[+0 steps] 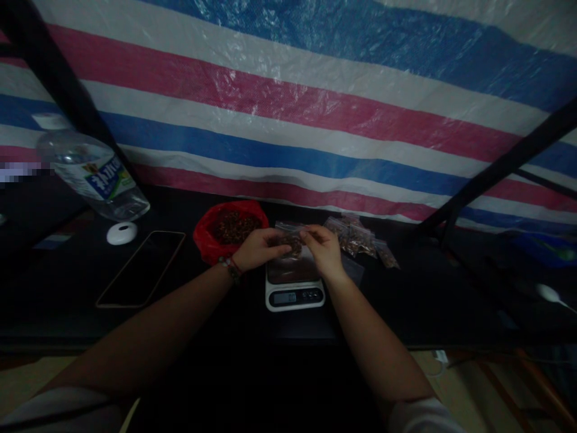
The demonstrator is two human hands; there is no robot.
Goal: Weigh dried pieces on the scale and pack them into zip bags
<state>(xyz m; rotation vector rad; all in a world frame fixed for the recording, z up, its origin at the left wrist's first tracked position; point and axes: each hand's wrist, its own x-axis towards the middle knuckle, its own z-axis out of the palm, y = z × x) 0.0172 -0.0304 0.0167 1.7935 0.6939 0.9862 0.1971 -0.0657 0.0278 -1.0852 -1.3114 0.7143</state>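
Observation:
Between my two hands, above the scale, is a small clear zip bag [292,240] with brown bits in it. My left hand [258,248] grips its left side, thumb across the front. At the upper right edge, my right hand [323,245] pinches the bag near its zip strip. Under them stands a white digital kitchen scale [295,300], its display reading about 0.0. A red plastic bag [205,237], open and full of small dark brown pieces, sits just left of my left hand. Several filled zip bags [356,236] lie in a pile right of my right hand.
At the left stand a large clear plastic bottle [97,174], a white rounded case [121,233] and a dark phone [142,269] lying flat. A striped plastic sheet [288,108] hangs behind the black table [216,325]. Dark frame bars [496,168] slant at both sides.

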